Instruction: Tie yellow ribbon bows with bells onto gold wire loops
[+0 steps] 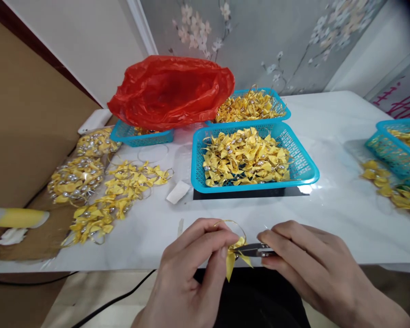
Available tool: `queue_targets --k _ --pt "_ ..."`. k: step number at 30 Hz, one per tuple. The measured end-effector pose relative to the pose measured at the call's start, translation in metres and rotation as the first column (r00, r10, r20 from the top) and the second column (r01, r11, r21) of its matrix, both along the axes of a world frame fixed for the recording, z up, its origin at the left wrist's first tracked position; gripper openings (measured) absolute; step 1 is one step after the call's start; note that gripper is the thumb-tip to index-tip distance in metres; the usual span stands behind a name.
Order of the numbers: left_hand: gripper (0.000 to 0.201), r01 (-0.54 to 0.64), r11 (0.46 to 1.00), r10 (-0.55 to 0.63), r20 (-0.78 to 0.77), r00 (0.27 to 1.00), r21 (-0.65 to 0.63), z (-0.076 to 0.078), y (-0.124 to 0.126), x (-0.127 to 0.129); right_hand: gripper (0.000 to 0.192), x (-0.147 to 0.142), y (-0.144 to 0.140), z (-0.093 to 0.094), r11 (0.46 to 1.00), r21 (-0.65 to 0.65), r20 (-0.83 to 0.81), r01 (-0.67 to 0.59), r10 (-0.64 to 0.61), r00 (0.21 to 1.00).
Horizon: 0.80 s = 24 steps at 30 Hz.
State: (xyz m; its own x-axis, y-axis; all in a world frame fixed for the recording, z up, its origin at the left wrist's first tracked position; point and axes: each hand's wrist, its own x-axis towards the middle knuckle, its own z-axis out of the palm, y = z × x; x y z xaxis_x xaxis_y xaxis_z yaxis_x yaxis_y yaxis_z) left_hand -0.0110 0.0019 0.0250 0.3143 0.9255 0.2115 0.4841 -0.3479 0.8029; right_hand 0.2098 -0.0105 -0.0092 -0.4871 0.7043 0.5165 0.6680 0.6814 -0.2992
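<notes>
My left hand (191, 269) pinches a small yellow ribbon bow (232, 258) with a thin gold loop rising above my fingers. It hangs just past the near edge of the white table (334, 136). My right hand (307, 269) grips small metal snips (254, 249), and their tips touch the bow's knot. Straight ahead stands a blue basket (302, 169) heaped with the same yellow bows.
A second blue basket (280, 104) of bows sits behind the first, and a red plastic bag (170, 89) covers a third. Loose bows lie in piles (116, 196) at the left. Another blue basket (396, 150) is at the right edge. A black cable (105, 304) runs below the table.
</notes>
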Motion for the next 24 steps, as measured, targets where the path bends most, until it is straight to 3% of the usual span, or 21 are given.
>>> queue_targets --k 10,13,16,19,21,24 --pt "0.028 -0.006 1.000 0.006 0.011 1.000 -0.001 -0.005 0.003 -0.001 0.012 0.007 -0.001 -0.004 0.999 -0.044 -0.058 0.017 -0.019 0.998" --pt "0.024 -0.054 0.999 0.054 0.002 0.999 -0.011 -0.013 0.008 -0.004 0.019 0.018 0.001 -0.020 0.990 -0.046 -0.031 0.134 -0.135 0.990" --pt "0.024 -0.111 0.994 0.111 0.043 0.993 -0.002 -0.027 0.015 -0.012 0.028 0.027 0.005 -0.049 0.964 0.035 0.140 0.262 -0.265 0.954" --pt "0.023 -0.188 0.978 0.202 0.176 0.963 -0.093 -0.038 0.021 -0.021 0.034 0.026 0.013 -0.073 0.953 0.110 0.217 0.283 -0.301 0.929" --pt "0.021 -0.225 0.959 0.261 0.237 0.936 -0.170 -0.041 0.023 -0.025 0.032 0.021 0.019 -0.080 0.952 0.133 0.219 0.277 -0.301 0.928" --pt "0.016 -0.248 0.944 0.301 0.260 0.917 -0.218 -0.041 0.023 -0.028 0.030 0.011 0.022 -0.076 0.935 0.175 0.155 0.309 -0.336 0.929"
